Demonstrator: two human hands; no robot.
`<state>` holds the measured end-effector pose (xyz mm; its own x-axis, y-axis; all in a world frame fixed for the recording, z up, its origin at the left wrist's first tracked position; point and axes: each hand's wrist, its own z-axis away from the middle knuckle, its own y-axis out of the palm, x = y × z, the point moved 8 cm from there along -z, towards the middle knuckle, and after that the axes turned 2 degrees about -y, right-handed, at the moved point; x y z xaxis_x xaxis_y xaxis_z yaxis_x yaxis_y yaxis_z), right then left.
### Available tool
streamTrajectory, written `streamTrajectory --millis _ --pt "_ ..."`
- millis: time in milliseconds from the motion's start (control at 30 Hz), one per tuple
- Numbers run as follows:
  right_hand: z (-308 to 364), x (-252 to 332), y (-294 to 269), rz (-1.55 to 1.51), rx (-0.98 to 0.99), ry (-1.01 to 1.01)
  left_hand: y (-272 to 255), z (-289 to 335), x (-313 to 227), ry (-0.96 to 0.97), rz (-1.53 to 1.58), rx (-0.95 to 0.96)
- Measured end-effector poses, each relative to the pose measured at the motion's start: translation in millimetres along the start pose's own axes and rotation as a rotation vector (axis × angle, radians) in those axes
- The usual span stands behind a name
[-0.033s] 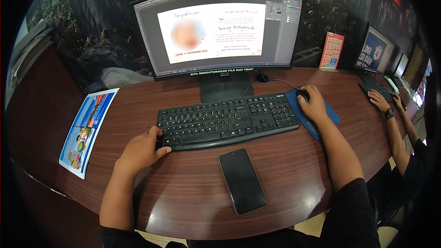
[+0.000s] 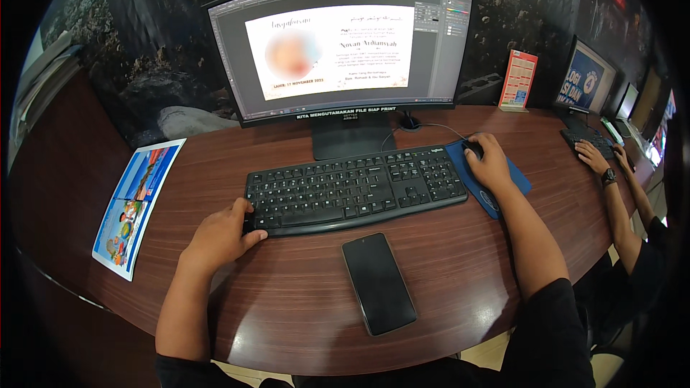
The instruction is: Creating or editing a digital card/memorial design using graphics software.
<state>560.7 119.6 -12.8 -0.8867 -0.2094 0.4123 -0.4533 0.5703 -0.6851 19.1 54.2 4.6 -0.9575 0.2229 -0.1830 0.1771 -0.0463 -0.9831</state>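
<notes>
My left hand [image 2: 219,237] rests at the near left corner of a black keyboard [image 2: 352,187], fingers loosely on the keys and holding nothing. My right hand [image 2: 490,162] covers a black mouse [image 2: 471,148] on a blue mouse pad [image 2: 485,200] to the right of the keyboard. Behind the keyboard, a curved monitor [image 2: 338,47] shows a design program with a white card layout. A black phone [image 2: 378,282] lies face up with a dark screen on the brown wooden desk [image 2: 287,302], just in front of the keyboard.
A colourful printed sheet [image 2: 136,205] lies at the desk's left edge. A red and white card stand [image 2: 518,79] is at the back right. Further right, another person's hand [image 2: 593,156] is at a second keyboard below another monitor [image 2: 586,75].
</notes>
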Motion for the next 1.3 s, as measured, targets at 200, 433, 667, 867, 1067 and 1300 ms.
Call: streamTrajectory --millis 200,433,667,867,1067,1300 --pt "0 -2 -3 0.011 -0.037 0.009 -3 1 -4 -0.002 -0.001 -0.007" --pt "1 -3 -2 0.045 0.003 0.084 -1 0 -3 -0.011 -0.01 0.007" --pt "0 -3 -2 0.037 0.005 0.063 0 -1 -1 -0.008 -0.012 0.006" --pt "0 -4 -1 0.025 0.01 0.06 -2 1 -3 -0.009 -0.011 0.004" --pt "2 -3 1 -0.01 0.036 0.029 -1 2 -2 -0.005 -0.014 0.002" --pt "-5 19 -10 0.151 0.0 -0.046 -5 3 -3 0.004 0.018 -0.023"
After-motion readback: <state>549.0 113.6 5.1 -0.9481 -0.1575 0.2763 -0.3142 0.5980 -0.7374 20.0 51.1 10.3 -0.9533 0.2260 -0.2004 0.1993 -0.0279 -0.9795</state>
